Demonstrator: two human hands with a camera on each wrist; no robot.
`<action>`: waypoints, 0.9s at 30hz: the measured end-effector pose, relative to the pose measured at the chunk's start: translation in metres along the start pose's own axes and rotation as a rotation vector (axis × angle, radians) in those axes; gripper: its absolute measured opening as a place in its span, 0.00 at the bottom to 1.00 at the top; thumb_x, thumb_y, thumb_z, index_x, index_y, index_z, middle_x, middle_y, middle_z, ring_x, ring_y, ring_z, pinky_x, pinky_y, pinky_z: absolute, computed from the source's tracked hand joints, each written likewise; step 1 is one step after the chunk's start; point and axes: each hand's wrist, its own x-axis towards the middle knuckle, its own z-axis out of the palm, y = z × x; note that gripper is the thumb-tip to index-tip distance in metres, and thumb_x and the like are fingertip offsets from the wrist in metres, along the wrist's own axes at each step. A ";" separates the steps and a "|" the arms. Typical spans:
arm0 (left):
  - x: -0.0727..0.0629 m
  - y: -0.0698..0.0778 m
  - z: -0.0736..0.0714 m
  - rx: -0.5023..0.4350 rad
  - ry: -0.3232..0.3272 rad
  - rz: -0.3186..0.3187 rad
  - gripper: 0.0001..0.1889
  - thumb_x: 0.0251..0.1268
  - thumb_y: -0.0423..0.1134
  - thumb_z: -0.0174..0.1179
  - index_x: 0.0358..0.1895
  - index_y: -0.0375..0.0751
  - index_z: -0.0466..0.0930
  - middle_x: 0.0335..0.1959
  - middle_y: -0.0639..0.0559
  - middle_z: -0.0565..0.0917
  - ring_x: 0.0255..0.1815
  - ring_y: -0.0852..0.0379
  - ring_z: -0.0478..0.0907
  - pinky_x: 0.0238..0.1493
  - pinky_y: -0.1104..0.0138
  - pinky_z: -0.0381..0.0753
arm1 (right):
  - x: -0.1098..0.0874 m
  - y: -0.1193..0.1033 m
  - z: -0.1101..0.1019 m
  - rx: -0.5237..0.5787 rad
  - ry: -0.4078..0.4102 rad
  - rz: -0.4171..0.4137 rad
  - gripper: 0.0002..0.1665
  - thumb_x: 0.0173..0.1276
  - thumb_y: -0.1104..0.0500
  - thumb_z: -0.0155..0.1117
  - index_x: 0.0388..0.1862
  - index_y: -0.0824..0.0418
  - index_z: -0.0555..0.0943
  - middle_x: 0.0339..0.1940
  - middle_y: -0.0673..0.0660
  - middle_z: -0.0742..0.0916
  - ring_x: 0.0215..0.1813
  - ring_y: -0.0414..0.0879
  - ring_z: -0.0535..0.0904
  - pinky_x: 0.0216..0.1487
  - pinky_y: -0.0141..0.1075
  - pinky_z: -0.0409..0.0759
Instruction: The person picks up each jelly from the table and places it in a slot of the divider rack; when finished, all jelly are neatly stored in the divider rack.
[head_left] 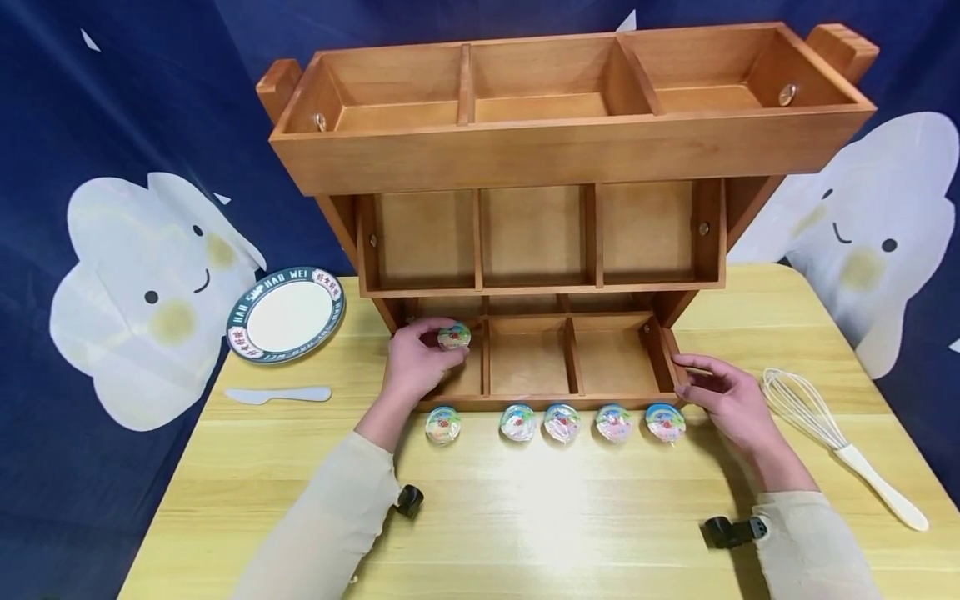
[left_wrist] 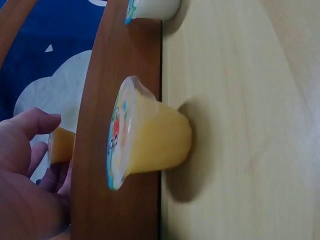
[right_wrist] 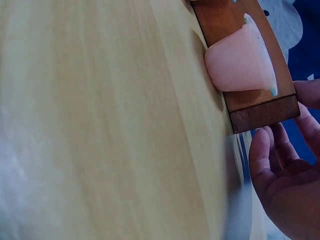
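Note:
My left hand (head_left: 422,360) holds a jelly cup (head_left: 454,336) with a printed lid over the left compartment of the wooden rack's bottom tray (head_left: 528,403). In the left wrist view this held jelly cup (left_wrist: 62,146) looks orange, partly hidden by the fingers. My right hand (head_left: 723,396) touches the tray's right end with loosely bent fingers. Several more jelly cups stand in a row along the tray's front: a yellow jelly cup (left_wrist: 155,135) nearest the left hand, and a pink jelly cup (right_wrist: 240,60) by the right hand.
Above the bottom tray, the three-tier wooden rack (head_left: 570,154) has divided upper trays. At the left lie a plate (head_left: 335,312) with a green rim and a white knife (head_left: 277,394). To the right is a whisk (head_left: 847,454). A blue cloud-print curtain (head_left: 150,83) hangs behind the table.

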 end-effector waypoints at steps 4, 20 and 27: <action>0.003 0.000 0.007 0.049 0.003 -0.023 0.20 0.44 0.31 0.78 0.46 0.39 0.87 0.40 0.44 0.84 0.40 0.49 0.81 0.40 0.62 0.82 | -0.001 0.000 -0.001 0.006 -0.002 0.008 0.24 0.66 0.71 0.67 0.62 0.69 0.79 0.50 0.41 0.83 0.50 0.37 0.78 0.46 0.22 0.78; 0.014 -0.011 0.021 0.070 -0.010 -0.073 0.20 0.42 0.30 0.78 0.43 0.40 0.87 0.41 0.45 0.85 0.42 0.48 0.81 0.43 0.58 0.82 | -0.001 0.002 0.000 0.125 -0.016 -0.021 0.23 0.65 0.74 0.66 0.60 0.70 0.80 0.50 0.44 0.84 0.50 0.39 0.78 0.46 0.23 0.79; 0.016 -0.012 0.022 0.102 -0.012 -0.091 0.20 0.42 0.30 0.79 0.43 0.40 0.87 0.42 0.45 0.85 0.44 0.47 0.80 0.46 0.57 0.81 | 0.001 0.002 0.001 0.124 -0.018 -0.022 0.23 0.65 0.74 0.66 0.60 0.71 0.79 0.51 0.44 0.84 0.51 0.38 0.79 0.47 0.23 0.79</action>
